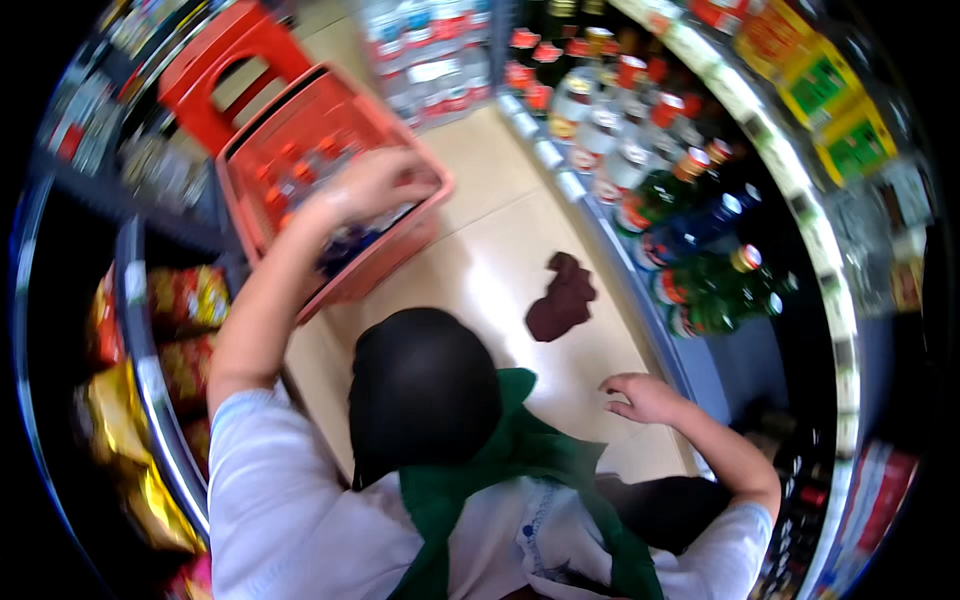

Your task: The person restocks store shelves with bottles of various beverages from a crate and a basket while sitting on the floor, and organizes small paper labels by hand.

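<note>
My left hand point(382, 180) is inside the top of a red plastic basket point(337, 266), near its right rim. The fingers are curled and blurred, so whether they hold anything cannot be told. Several bottles with orange-red caps point(300, 176) stand in the basket, and darker items lie below my wrist. My right hand point(637, 397) hovers empty with its fingers apart, beside the lower shelf edge on the right. Ahead of it, a crumpled dark maroon cloth point(562, 296) lies on the tiled floor.
A red plastic stool point(225, 67) stands behind the basket. The right shelf holds clear bottles point(600, 142), green glass bottles point(701, 319) and a blue bottle point(686, 232). Shrink-wrapped water bottles point(435, 60) are stacked at the aisle's far end. Snack bags point(187, 296) fill the left shelf.
</note>
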A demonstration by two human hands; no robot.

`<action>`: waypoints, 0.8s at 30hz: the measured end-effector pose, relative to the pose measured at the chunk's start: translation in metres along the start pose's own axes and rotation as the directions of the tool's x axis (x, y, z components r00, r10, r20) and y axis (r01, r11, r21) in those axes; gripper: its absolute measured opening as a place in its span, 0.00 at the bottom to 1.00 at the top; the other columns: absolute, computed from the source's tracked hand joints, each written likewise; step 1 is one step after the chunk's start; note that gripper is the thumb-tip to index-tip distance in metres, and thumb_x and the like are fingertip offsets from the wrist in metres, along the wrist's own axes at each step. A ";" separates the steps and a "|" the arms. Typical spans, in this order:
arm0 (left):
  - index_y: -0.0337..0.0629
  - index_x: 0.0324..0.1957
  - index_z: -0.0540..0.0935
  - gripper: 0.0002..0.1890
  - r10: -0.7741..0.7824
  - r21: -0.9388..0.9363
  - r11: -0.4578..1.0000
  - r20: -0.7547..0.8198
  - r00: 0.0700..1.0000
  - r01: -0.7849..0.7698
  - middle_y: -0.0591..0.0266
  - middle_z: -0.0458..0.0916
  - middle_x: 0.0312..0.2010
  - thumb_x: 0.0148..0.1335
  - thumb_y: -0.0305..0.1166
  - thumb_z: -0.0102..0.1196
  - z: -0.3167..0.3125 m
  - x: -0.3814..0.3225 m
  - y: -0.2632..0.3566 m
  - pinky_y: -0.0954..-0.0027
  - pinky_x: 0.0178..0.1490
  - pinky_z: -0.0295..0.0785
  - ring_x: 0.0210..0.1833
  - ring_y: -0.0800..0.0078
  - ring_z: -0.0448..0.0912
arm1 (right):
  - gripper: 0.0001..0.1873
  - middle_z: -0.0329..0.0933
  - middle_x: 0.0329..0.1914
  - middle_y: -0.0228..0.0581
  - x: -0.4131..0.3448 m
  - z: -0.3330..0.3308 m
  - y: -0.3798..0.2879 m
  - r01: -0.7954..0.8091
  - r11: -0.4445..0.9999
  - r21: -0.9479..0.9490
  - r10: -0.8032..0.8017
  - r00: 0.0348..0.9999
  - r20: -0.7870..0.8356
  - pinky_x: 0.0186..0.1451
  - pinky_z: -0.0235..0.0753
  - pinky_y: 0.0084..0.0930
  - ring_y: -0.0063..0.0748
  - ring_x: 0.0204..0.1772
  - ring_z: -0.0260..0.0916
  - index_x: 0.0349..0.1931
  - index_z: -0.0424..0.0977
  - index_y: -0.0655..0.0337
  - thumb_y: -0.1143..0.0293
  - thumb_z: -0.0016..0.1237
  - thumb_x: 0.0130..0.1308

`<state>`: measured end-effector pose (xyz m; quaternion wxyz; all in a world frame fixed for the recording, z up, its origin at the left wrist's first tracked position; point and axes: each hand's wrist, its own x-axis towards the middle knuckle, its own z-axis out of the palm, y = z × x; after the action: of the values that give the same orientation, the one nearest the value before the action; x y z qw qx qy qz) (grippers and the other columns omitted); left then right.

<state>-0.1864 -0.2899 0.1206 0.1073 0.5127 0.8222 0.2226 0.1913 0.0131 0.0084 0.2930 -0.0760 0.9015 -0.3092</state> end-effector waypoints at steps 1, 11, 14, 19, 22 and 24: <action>0.39 0.41 0.78 0.13 -0.167 0.034 0.986 0.046 0.985 0.165 0.51 0.78 0.36 0.57 0.37 0.56 -0.012 -0.016 -0.009 0.62 0.45 0.71 0.42 0.60 0.78 | 0.18 0.76 0.42 0.47 0.003 0.003 0.006 0.011 1.000 -0.007 -0.011 1.000 0.019 0.49 0.72 0.40 0.50 0.46 0.73 0.46 0.71 0.60 0.62 0.50 0.58; 0.39 0.52 0.72 0.20 -0.519 0.263 0.822 -0.018 0.854 0.505 0.50 0.79 0.34 0.60 0.37 0.55 0.030 -0.073 -0.112 0.62 0.45 0.71 0.40 0.61 0.78 | 0.17 0.75 0.41 0.50 0.014 -0.011 0.007 0.060 0.998 -0.014 -0.060 0.998 -0.015 0.47 0.71 0.42 0.52 0.44 0.73 0.44 0.71 0.62 0.63 0.51 0.57; 0.38 0.57 0.63 0.32 -0.556 0.267 0.777 -0.130 0.821 0.569 0.50 0.78 0.41 0.55 0.41 0.61 0.028 -0.042 -0.107 0.62 0.46 0.73 0.43 0.60 0.78 | 0.16 0.76 0.41 0.48 0.004 -0.007 0.000 0.023 1.000 -0.016 -0.024 0.999 -0.049 0.48 0.72 0.39 0.49 0.45 0.73 0.44 0.71 0.63 0.65 0.51 0.57; 0.40 0.51 0.72 0.26 -0.490 0.153 0.870 0.150 0.859 0.469 0.46 0.77 0.46 0.51 0.39 0.62 0.033 -0.044 -0.118 0.60 0.49 0.71 0.47 0.52 0.77 | 0.16 0.76 0.41 0.46 0.008 -0.007 -0.010 -0.030 0.999 0.031 0.030 0.999 0.011 0.49 0.73 0.36 0.46 0.46 0.74 0.44 0.71 0.63 0.66 0.52 0.58; 0.40 0.47 0.74 0.22 -0.393 0.279 0.894 0.117 0.912 0.349 0.45 0.78 0.42 0.51 0.37 0.62 0.046 -0.035 -0.120 0.58 0.48 0.71 0.45 0.50 0.77 | 0.16 0.76 0.41 0.46 0.006 -0.011 -0.007 -0.027 1.000 -0.012 0.027 1.000 -0.011 0.49 0.73 0.37 0.47 0.46 0.74 0.45 0.72 0.63 0.65 0.51 0.58; 0.41 0.46 0.73 0.21 -0.332 0.340 0.895 0.080 0.940 0.288 0.46 0.78 0.40 0.50 0.35 0.60 0.061 -0.030 -0.128 0.55 0.47 0.71 0.45 0.49 0.77 | 0.17 0.75 0.42 0.48 0.004 -0.009 0.005 -0.004 0.999 -0.045 0.003 1.000 -0.031 0.49 0.72 0.38 0.49 0.46 0.73 0.45 0.71 0.62 0.64 0.51 0.58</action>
<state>-0.2501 -0.3488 0.0045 0.1118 0.3994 0.9095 0.0294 0.1833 0.0207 0.0096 0.2777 -0.0763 0.9129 -0.2894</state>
